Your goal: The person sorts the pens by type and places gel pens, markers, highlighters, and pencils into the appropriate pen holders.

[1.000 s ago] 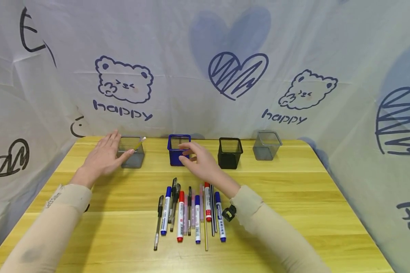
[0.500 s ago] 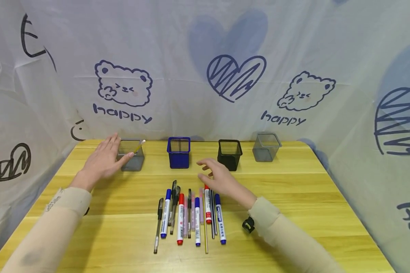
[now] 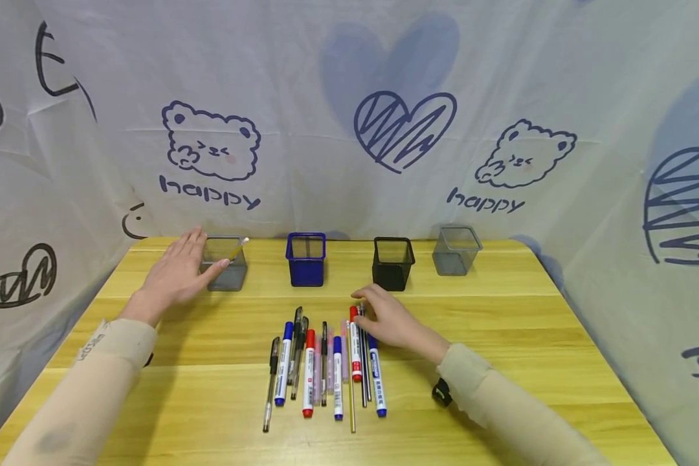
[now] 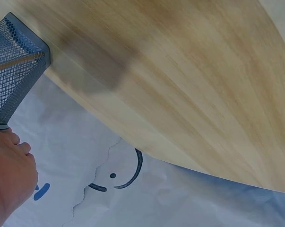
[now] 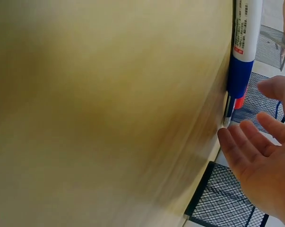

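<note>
My left hand [image 3: 177, 268] rests against the left side of a grey mesh pen holder [image 3: 228, 279], fingers straight, thumb across its front. A yellow pencil [image 3: 237, 251] with a white end leans inside that holder. Over the upper ends of the pen row, my right hand [image 3: 397, 322] hovers with thumb and fingers apart and nothing between them. Nearest to it lie a red-capped marker [image 3: 356, 366], two dark striped pencils [image 3: 364, 385] and a blue-capped marker [image 3: 377, 378]. In the right wrist view, the fingertips are close beside the blue cap [image 5: 240, 78].
More pens and markers lie side by side to the left, among them a red marker [image 3: 309, 375] and a black-capped pen [image 3: 270, 382]. Behind stand a blue pen holder [image 3: 306, 272], a black one [image 3: 391, 277] and another grey one [image 3: 454, 262], before a drawn-on cloth [image 3: 303, 97].
My right hand has moved from in front of the blue pen holder, right and toward me, down to the upper ends of the pens. The left hand has stayed at the grey holder.
</note>
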Motion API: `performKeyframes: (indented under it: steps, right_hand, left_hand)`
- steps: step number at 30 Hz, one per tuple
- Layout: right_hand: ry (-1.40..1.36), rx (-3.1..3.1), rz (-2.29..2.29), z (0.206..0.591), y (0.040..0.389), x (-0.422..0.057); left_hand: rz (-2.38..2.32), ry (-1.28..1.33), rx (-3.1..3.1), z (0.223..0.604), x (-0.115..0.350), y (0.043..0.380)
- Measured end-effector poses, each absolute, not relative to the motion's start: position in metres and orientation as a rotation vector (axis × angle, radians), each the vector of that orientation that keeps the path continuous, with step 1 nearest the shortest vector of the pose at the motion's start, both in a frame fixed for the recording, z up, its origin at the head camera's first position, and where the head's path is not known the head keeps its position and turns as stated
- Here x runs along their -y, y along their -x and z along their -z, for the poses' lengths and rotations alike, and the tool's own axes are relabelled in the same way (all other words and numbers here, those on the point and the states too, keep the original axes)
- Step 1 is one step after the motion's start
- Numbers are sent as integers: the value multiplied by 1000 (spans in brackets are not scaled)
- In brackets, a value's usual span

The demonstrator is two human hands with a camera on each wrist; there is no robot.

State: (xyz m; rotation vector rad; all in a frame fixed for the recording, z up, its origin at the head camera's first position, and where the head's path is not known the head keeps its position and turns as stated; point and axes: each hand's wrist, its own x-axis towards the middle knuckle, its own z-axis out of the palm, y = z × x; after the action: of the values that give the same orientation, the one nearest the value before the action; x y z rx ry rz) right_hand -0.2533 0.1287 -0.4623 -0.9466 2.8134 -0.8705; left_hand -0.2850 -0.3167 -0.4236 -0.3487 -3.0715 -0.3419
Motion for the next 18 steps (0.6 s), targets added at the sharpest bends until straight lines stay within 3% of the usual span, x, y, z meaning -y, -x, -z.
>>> performKeyframes:
  steps: [18]
  right_hand:
    - [912, -2849, 657, 470, 256, -135]
  left_hand:
    - [328, 348, 3081, 422, 315, 282]
